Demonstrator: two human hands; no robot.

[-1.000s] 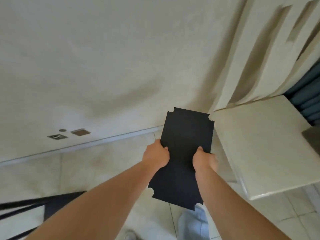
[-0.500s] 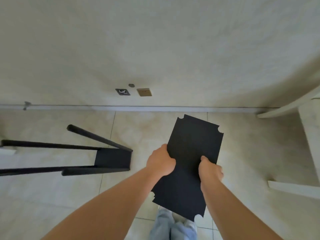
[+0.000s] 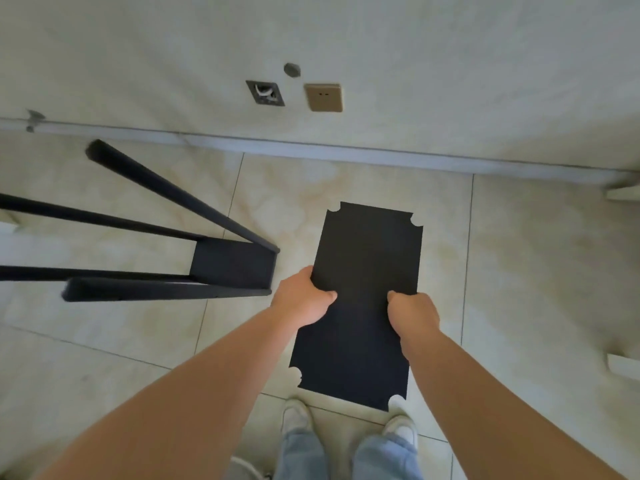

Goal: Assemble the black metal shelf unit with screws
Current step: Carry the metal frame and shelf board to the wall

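A flat black shelf panel [image 3: 367, 258] with notched corners hangs in the air above the tiled floor. My left hand [image 3: 303, 296] grips its left long edge with the thumb on top. Opposite it, my right hand [image 3: 414, 313] grips the right long edge. To the left, the partly built black metal shelf frame [image 3: 232, 263] lies on its side on the floor, its long legs [image 3: 156, 183] pointing left and one end panel facing me.
The wall ahead carries a brass socket plate [image 3: 323, 97] and an open dark outlet box [image 3: 265, 93] above a pale skirting board [image 3: 346, 155]. Pale furniture legs [image 3: 623, 194] show at the right edge. My shoes [image 3: 296, 417] stand below the panel.
My view has swung left and down, away from the pale table. The shelf frame on the floor has come into view at the left. Both hands keep their grip on the panel.
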